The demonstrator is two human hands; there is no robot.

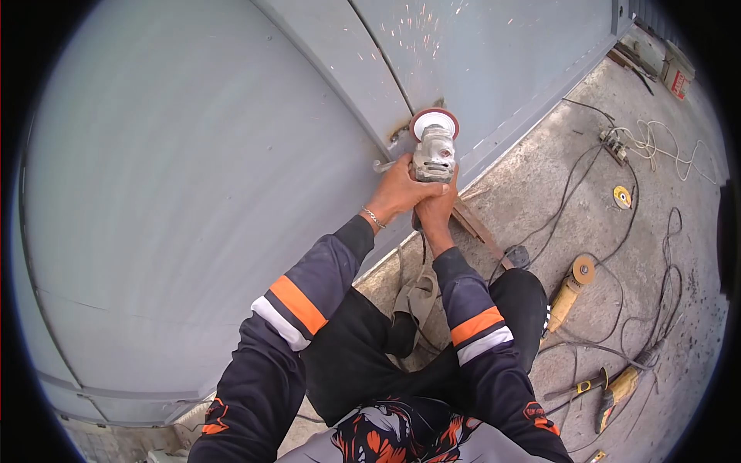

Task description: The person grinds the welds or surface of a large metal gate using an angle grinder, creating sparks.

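Note:
Both my hands grip a grey angle grinder (434, 153) held against a large grey metal panel (193, 193). My left hand (395, 189) clasps its side handle and body; my right hand (437, 207) wraps the rear of the body from below. The grinder's reddish disc (434, 119) presses on a seam at a hinge-like fitting (400, 131), and sparks (421, 31) fly up across the panel. A bracelet sits on my left wrist.
A second, yellow angle grinder (570, 289) lies on the concrete floor (664, 231) to my right, among tangled cables (617, 247). A loose yellow disc (621, 197), pliers and another hand tool (614, 390), a power strip (615, 143) and white cord lie farther right.

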